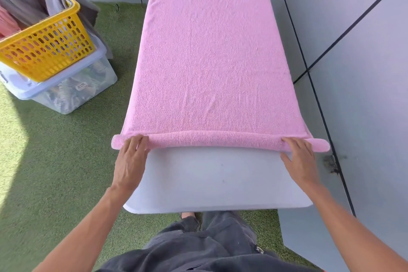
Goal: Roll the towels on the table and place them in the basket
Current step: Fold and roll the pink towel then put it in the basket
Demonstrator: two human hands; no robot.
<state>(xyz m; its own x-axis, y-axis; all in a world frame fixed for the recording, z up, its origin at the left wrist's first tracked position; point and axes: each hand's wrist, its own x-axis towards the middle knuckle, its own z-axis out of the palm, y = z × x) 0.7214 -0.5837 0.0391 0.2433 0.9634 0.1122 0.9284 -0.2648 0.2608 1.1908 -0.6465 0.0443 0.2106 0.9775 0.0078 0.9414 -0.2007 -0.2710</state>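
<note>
A pink towel (209, 55) lies spread along the white table (212, 183). Its near end is rolled into a thin tube (212, 140) across the table's width. My left hand (130, 161) rests on the left end of the roll with straight fingers. My right hand (301, 161) presses on the right end the same way. A yellow perforated basket (46, 44) stands at the upper left, with grey and pink cloth in it.
The basket sits on a clear plastic storage box (66, 93) on green artificial turf (55, 161). A grey cloth (26, 0) hangs over the basket's back. Grey wall panels (353, 51) run close along the table's right side.
</note>
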